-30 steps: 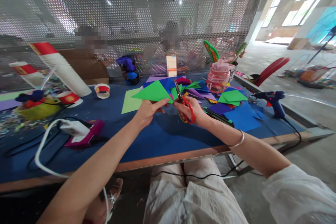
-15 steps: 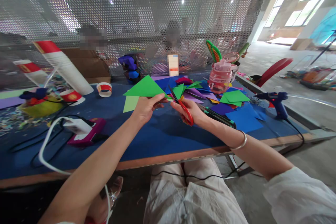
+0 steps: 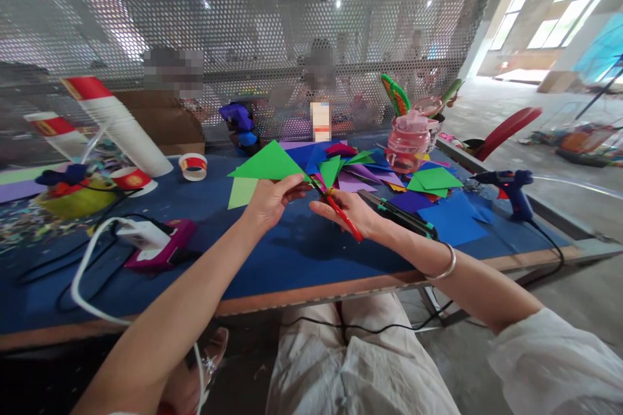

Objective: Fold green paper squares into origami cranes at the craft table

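Left hand point(image 3: 269, 201) pinching, right hand point(image 3: 351, 211) gripping.

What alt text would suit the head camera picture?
A person's left hand holds a green paper triangle while the right hand works red-handled scissors at its corner, above a blue table strewn with coloured paper.

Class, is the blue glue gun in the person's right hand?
No: the right hand holds red scissors; the glue gun lies on the table.

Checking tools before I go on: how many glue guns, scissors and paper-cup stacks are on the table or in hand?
Glue guns: 2, blue glue gun, left glue gun
Scissors: 1, red-handled scissors in the right hand
Paper-cup stacks: 2, tall stack, short stack
Total: 5
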The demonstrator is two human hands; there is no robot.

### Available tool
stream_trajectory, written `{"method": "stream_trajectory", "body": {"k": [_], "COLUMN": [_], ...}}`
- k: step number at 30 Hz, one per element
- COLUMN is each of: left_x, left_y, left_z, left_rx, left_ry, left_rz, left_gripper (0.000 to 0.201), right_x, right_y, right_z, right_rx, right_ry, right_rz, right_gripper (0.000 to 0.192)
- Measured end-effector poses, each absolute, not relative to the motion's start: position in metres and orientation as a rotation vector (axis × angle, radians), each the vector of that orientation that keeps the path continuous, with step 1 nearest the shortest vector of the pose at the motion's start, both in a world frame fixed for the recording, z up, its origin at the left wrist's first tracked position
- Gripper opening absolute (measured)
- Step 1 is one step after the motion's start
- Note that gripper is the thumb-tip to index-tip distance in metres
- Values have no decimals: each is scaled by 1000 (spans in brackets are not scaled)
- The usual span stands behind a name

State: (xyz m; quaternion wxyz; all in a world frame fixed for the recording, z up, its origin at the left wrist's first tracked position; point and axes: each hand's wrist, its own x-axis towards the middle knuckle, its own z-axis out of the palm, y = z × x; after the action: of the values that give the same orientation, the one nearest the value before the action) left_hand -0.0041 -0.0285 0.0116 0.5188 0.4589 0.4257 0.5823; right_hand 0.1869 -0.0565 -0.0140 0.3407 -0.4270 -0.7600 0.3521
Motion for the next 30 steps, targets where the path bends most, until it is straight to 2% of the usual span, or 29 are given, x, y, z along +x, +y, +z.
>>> {"method": "stream_trajectory", "body": {"k": [19,30], "left_x": [0,-2], "left_y": [-31,-29], "left_z": [11,8], "left_rx": [1130,1155], "left_ry": [1006,1018], "left_rz": [1397,1384], "left_gripper": [28,22], "right_x": [186,186], "right_y": [-56,-55], "right_z": [-13,-17], "right_rx": [-1110,-1138], "right_ry": [-1981,-1979], "right_rz": [862,833], "right_gripper": [57,60]}}
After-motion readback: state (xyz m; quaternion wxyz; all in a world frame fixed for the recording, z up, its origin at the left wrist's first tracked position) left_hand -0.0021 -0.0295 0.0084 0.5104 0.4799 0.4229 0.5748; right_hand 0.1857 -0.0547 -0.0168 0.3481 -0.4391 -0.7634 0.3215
